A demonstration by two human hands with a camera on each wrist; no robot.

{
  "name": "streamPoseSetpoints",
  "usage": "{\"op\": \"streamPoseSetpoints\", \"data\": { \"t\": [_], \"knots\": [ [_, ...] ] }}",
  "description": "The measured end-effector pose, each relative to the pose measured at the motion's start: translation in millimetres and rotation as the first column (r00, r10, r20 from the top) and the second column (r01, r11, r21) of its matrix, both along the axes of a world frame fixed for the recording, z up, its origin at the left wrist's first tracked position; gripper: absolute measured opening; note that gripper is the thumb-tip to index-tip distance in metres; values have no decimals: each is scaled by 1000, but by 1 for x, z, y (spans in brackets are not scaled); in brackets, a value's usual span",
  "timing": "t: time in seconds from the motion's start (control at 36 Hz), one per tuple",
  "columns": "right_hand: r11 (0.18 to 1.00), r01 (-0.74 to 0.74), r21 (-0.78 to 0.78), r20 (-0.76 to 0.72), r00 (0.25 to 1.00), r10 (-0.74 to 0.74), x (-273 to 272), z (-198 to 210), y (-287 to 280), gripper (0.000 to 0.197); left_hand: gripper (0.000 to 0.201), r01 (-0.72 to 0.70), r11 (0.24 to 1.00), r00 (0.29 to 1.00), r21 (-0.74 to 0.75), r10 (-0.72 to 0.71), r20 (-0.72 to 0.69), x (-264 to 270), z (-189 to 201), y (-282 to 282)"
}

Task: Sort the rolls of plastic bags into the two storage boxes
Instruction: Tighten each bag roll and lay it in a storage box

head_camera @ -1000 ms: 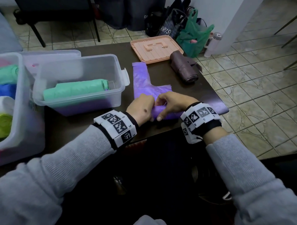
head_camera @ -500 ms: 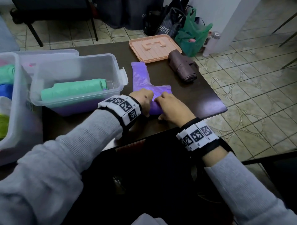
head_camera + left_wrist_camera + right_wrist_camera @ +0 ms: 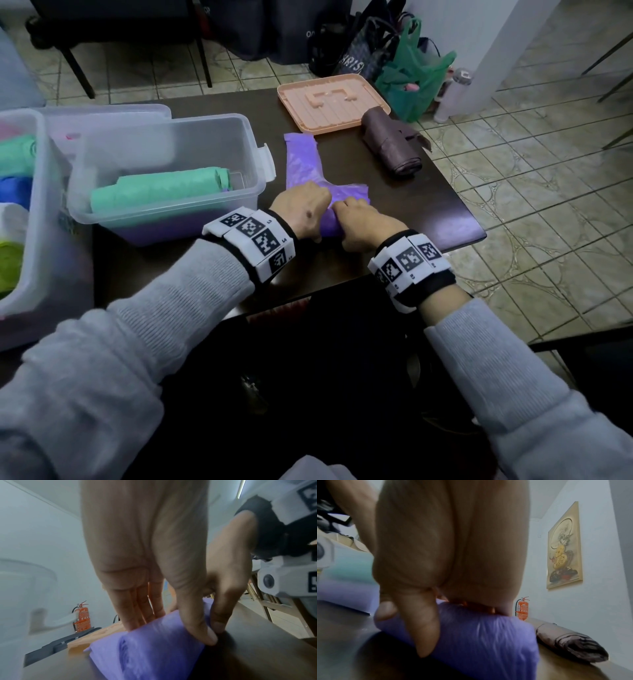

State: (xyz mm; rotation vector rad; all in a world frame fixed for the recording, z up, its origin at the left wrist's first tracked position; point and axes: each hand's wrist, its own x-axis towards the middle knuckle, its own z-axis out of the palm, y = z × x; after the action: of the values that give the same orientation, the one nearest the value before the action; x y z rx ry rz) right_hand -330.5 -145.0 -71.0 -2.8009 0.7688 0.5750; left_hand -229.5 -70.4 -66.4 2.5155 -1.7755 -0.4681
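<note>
Nearby, brown roll (image 3: 394,147), peach lid (image 3: 332,102) — beyond purple bags (image 3: 305,164)

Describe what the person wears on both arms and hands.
Ribbed grey knit sleeves cover both forearms. Each wrist carries a black strap with white blocks printed with black square code markers; a white camera unit sits under the right one. Both hands are bare.

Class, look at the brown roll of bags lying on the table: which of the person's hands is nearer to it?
Right. The right hand grips the purple roll on the side facing the brown roll; the left hand grips it farther away, toward the clear box.
</note>
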Motion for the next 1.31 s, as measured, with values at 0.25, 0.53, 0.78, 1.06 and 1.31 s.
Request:
{"op": "streamPoseSetpoints", "data": {
  "t": [0.25, 0.53, 0.78, 1.06, 1.31],
  "knots": [
    [997, 58, 55, -19, 998, -57, -1, -1, 8, 50, 50, -22, 999, 996, 41, 25, -91, 4, 0, 3],
    [983, -10, -186, 238, 970, 54, -16, -7, 19, 51, 33, -2, 988, 972, 154, 38, -234, 14, 3, -2],
    [1000, -3, 6, 328, 945, 1, -22, -11, 17, 52, 42, 33, 968, 956, 247, 41, -291, 20, 7, -5],
    [981, 37, 192, 259, 962, -87, -12, -3, -6, 48, 40, -92, 992, 952, -82, 63, -300, 25, 6, 10],
    [959, 39, 280, 142, 986, -82, -4, 2, -19, 42, 57, -50, 998, 985, -44, 42, -170, 12, -2, 14]
  ]
}}
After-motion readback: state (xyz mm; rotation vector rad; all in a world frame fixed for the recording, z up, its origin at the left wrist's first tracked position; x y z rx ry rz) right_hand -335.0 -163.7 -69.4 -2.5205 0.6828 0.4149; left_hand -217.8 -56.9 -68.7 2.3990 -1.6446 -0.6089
